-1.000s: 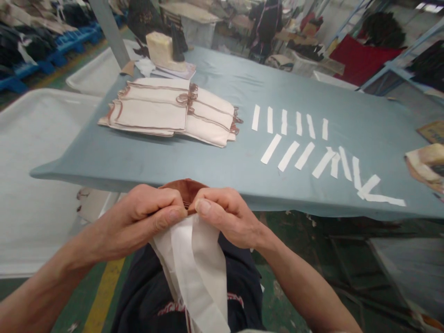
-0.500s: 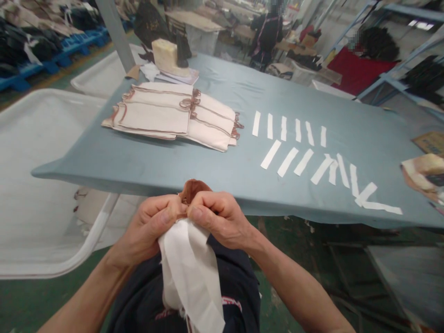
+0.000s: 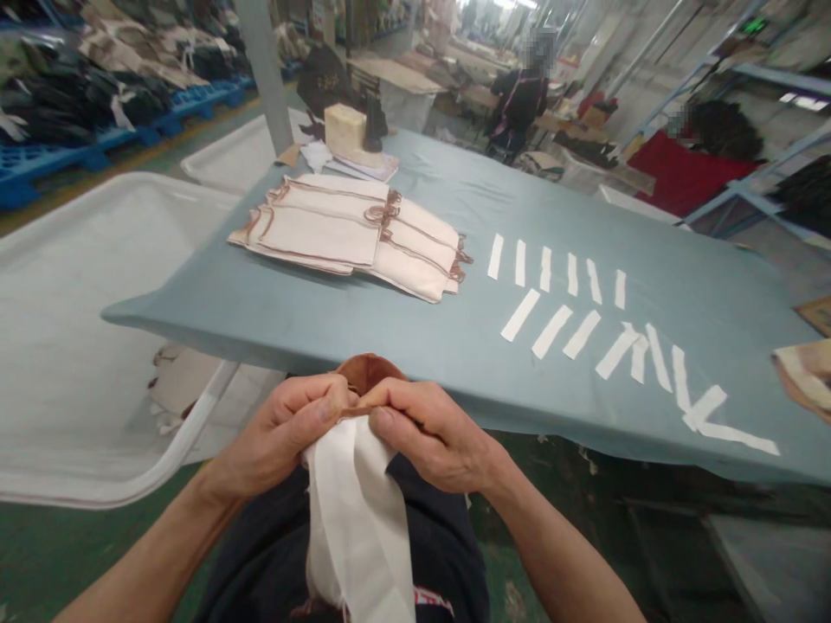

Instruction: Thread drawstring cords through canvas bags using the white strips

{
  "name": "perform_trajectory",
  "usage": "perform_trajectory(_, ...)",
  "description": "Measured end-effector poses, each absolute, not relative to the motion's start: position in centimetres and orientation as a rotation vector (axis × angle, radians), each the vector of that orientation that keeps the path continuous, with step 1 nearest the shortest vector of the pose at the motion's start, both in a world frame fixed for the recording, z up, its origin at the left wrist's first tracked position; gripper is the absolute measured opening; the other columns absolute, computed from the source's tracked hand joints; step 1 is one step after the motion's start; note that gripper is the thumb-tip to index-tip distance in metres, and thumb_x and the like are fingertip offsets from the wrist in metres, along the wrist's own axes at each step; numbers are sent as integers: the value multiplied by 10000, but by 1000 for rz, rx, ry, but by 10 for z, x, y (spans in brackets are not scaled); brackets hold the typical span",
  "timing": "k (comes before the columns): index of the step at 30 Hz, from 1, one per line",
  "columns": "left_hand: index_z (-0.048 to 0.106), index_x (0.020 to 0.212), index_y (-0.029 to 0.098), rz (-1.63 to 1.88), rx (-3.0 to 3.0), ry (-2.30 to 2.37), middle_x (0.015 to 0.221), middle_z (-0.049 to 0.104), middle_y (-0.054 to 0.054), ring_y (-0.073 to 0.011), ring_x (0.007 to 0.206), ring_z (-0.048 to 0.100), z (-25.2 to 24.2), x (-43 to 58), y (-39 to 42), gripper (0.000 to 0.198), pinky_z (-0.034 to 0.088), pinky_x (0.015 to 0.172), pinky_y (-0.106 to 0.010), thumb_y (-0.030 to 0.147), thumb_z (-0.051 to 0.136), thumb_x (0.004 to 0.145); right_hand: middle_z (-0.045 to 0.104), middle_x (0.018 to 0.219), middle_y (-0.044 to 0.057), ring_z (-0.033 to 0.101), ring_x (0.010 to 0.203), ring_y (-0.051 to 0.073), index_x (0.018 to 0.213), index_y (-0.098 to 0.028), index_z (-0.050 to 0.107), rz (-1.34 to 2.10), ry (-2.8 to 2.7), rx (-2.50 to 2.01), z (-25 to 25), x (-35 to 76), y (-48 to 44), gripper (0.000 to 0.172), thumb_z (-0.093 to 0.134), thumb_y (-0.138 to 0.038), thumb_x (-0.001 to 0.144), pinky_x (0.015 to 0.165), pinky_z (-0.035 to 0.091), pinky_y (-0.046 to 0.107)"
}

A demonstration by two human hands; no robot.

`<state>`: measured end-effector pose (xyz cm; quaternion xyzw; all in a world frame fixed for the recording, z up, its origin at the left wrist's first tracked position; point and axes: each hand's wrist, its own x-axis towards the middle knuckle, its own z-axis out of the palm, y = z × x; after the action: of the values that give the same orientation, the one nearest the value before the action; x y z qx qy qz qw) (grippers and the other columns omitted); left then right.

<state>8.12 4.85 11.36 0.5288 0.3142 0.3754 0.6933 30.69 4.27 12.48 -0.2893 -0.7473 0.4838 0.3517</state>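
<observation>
A piece of cream cloth with a brown edge (image 3: 360, 510) hangs down in front of my dark clothing, and a brown flap of it shows beyond my fingers. My left hand (image 3: 295, 424) pinches the brown edge from the left side. Close beside it, my right hand (image 3: 432, 428) grips the same edge, thumb on top. The fingertips nearly meet, and the fingers underneath are partly hidden. Beyond my hands, a stack of folded cream cloth pieces with brown trim (image 3: 318, 227) lies on the blue-covered table (image 3: 260, 324).
Several white strips (image 3: 519, 315) lie in rows on the table's right half. A large white bin (image 3: 130, 346) stands at the left, with cream pieces below its rim. A yellowish block (image 3: 344, 130) sits by a grey post (image 3: 265, 78). A person (image 3: 518, 99) is in the background.
My hands have moved slightly apart along the brown edge, showing more of it between the thumbs. The view has shifted, so the table appears lower and farther right.
</observation>
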Motion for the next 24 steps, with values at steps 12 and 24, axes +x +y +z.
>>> perform_trajectory(12, 495, 656, 224, 1022, 1493, 291, 623, 601, 26, -102, 556, 548, 145, 80, 29, 614, 419, 552, -237, 474, 844, 1094, 704, 790, 4, 634, 737, 140, 830, -224, 761, 1571, -1733, -496, 129, 294, 44, 505, 707, -595, 1169, 716, 511, 246)
perform_trajectory(24, 330, 685, 200, 1435, 1544, 750, 575, 372, 89, -74, 510, 354, 162, 38, -12, 715, 300, 530, -261, 585, 629, 1208, 710, 763, 12, 688, 779, 184, 744, -234, 705, 1569, -1616, -299, 117, 205, 62, 527, 824, -615, 1089, 808, 581, 327)
